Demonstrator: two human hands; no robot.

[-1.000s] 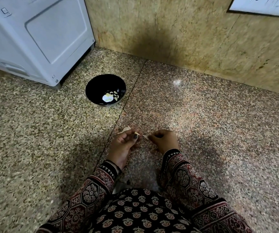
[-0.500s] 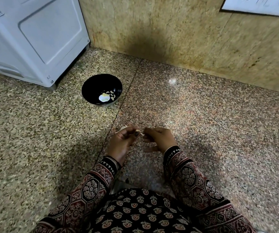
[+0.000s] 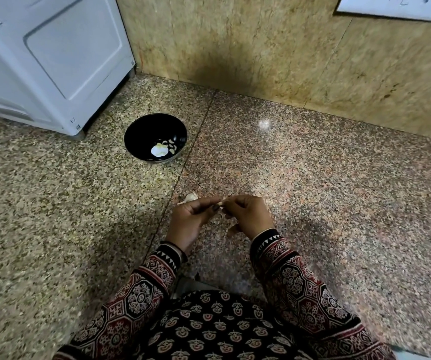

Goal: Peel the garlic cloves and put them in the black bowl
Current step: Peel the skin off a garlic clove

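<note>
Well apart from the black bowl (image 3: 141, 131), which holds peeled cloves (image 3: 170, 146), the left hand (image 3: 191, 220) and right hand (image 3: 248, 216) both pinch one small garlic clove (image 3: 221, 203) between curled fingertips.

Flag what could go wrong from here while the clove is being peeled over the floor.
1. The left hand and right hand both pinch the small clove above the speckled floor; a slip would likely drop it there, dirty and hard to spot.
2. The black bowl sits well ahead and left of the hands, so a tossed clove may miss it.
3. The pale garlic piece by the left hand could get knocked aside.
</note>
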